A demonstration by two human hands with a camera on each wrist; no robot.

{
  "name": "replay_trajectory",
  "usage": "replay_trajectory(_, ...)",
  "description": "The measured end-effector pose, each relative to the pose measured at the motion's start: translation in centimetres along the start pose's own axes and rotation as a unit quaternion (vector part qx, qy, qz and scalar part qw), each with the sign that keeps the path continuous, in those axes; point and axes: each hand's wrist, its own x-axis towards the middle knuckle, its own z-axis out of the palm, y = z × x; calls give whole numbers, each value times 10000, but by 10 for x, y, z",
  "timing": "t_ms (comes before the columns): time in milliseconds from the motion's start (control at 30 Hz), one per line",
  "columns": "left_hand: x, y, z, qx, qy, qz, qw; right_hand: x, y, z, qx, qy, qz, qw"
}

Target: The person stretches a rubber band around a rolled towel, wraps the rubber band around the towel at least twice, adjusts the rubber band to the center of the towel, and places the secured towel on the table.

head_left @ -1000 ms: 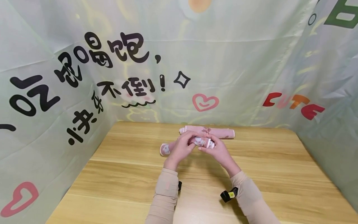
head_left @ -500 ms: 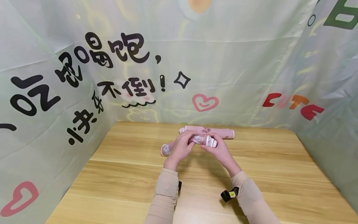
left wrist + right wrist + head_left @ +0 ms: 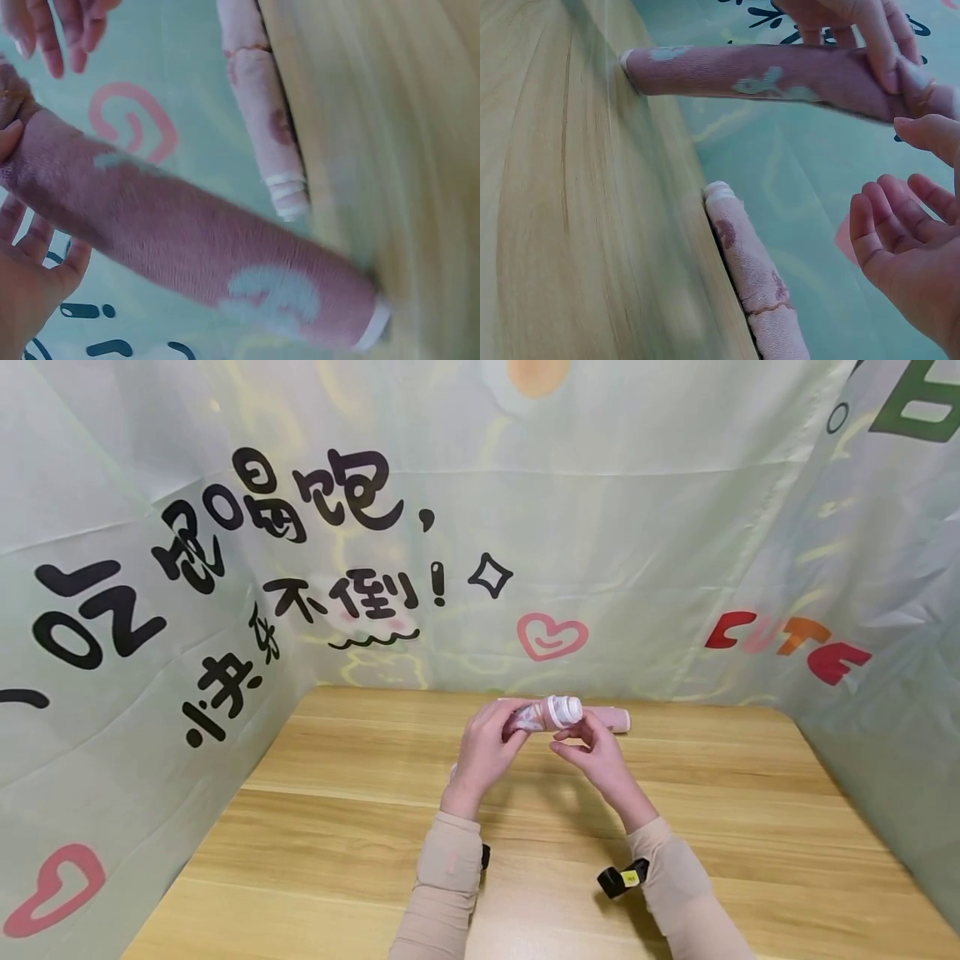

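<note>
Napped cloth over a smooth wood-grain tabletop (image 3: 315, 860).
The mauve roll (image 3: 187, 232) is matt, finely ribbed towelling; the pink roll (image 3: 756, 279) looks fuzzier. The tabletop has a faint gloss, the backdrop (image 3: 615, 543) is thin, creased fabric with slight sheen, and the wrist device (image 3: 615, 882) seems plastic, though small in view.

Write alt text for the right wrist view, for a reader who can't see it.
The left hand grips a pale-patterned, darker pink cloth roll; the right hand, its fingers loosely bent, is close beside it. A paler pink roll lies along the edge of a wooden table.
</note>
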Motion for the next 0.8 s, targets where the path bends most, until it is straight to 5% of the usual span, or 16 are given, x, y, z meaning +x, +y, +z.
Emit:
replay_trajectory(367, 6, 19, -5, -747, 530, -158, 9957, -1, 0, -2, -293, -144, -122, 9994)
replay_trajectory(533, 5, 15, -5, -1313, 501, -783, 9870, -1, 0, 2, -328, -347, -200, 9987)
replay_trajectory(800, 3, -6, -9, -1973, 484, -1923, 9601, -3, 2, 19, -1020, -707, -43, 9923)
